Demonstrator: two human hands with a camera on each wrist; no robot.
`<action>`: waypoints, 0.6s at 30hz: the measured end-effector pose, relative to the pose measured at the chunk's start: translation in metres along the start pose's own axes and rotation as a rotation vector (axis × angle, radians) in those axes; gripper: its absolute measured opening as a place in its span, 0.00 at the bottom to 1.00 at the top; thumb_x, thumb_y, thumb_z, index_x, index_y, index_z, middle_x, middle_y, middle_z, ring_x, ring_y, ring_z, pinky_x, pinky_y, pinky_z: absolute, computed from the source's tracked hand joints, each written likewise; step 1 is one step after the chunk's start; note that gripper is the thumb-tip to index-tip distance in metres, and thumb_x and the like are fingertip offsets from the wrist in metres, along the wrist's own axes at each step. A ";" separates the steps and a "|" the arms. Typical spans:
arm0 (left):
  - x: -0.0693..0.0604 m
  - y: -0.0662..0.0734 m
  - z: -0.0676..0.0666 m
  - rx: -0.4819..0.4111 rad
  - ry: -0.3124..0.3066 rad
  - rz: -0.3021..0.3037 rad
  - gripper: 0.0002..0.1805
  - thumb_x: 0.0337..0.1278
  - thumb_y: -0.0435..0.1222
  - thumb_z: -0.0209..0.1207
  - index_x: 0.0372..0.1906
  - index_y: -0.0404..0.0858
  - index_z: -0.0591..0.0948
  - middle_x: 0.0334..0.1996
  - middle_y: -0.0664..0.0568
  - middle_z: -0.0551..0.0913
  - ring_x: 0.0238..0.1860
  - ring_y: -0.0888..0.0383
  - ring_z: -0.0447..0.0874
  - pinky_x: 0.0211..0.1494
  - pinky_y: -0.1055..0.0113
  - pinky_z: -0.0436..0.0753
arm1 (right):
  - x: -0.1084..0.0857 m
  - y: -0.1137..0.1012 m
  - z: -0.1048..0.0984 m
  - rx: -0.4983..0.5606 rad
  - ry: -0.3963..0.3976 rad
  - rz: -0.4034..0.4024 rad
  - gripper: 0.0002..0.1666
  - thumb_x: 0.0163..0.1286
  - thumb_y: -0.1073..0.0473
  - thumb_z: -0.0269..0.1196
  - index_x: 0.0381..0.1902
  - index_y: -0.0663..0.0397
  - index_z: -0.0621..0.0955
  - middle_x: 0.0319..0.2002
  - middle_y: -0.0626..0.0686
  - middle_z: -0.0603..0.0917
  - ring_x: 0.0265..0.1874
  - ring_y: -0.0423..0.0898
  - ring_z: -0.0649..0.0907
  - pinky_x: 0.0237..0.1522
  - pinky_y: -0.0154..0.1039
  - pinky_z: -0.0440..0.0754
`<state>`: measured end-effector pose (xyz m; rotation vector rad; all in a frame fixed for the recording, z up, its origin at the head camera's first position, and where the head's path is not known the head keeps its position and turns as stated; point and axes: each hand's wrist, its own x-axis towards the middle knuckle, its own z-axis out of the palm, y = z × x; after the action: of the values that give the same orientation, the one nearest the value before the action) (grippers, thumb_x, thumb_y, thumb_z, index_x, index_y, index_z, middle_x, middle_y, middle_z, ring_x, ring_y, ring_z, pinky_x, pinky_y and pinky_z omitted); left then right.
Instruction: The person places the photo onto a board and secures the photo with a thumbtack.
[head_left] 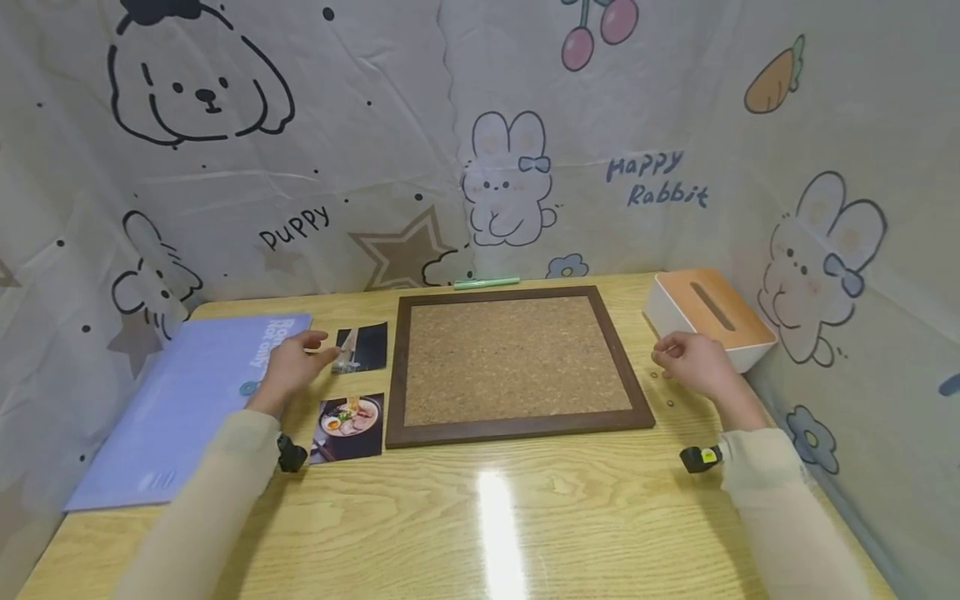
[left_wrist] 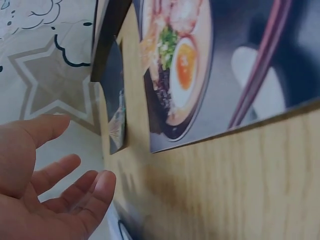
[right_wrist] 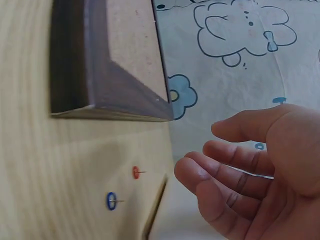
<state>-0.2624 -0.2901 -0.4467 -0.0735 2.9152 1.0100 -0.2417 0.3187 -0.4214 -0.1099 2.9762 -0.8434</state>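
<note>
Dark rectangular paper photo [head_left: 372,348] is being flanked by the left hand [head_left: 295,367], just to that hand's right; these fingers are being held spread, nothing gripped. Loosely bent, parted fingers are being shown at the right hand [head_left: 696,362], nothing visibly pinched, near a red round-headed metal pin [right_wrist: 135,172] and a blue round-headed metal pin [right_wrist: 111,201]. Creases are probably best being avoided by an edge-only pinch, pricks by taking each pin's head.
</note>
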 end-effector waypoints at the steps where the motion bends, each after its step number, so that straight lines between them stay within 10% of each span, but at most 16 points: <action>1: 0.000 0.000 0.001 -0.007 -0.001 -0.005 0.32 0.71 0.45 0.55 0.70 0.30 0.68 0.66 0.29 0.71 0.65 0.31 0.70 0.66 0.40 0.73 | 0.000 0.001 0.002 -0.003 0.003 0.001 0.17 0.73 0.55 0.59 0.49 0.63 0.81 0.38 0.63 0.88 0.28 0.49 0.87 0.30 0.37 0.77; 18: 0.009 -0.005 0.015 -0.038 -0.010 -0.080 0.36 0.68 0.45 0.59 0.72 0.29 0.65 0.68 0.30 0.69 0.67 0.33 0.69 0.68 0.42 0.72 | -0.002 0.024 0.027 -0.014 0.024 0.025 0.15 0.72 0.56 0.60 0.46 0.64 0.82 0.35 0.58 0.89 0.24 0.41 0.85 0.32 0.36 0.76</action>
<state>-0.2705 -0.2846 -0.4618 -0.1854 2.8593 1.0502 -0.2395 0.3255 -0.4571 -0.0632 2.9999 -0.8268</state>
